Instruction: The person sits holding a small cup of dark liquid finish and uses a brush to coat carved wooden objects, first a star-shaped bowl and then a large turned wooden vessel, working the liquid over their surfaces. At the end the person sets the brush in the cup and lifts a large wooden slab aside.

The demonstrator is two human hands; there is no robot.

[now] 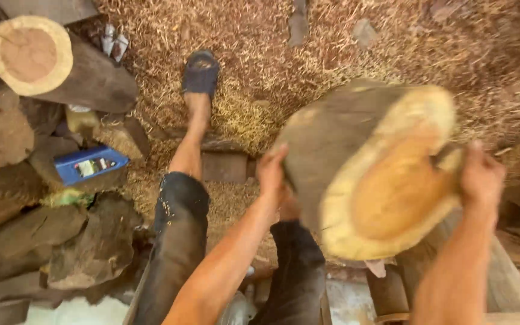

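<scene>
Short log (368, 171) between left hand (272, 174), right hand (481, 177)

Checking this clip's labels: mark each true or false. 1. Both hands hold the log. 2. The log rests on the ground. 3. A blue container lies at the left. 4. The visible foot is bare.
1. True: left hand and right hand grip the log.
2. False: it is lifted above the sawdust.
3. True: the blue container lies among wood pieces.
4. False: the foot wears a dark sandal.

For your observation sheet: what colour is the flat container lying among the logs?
Blue container, seen in the head view.
</scene>
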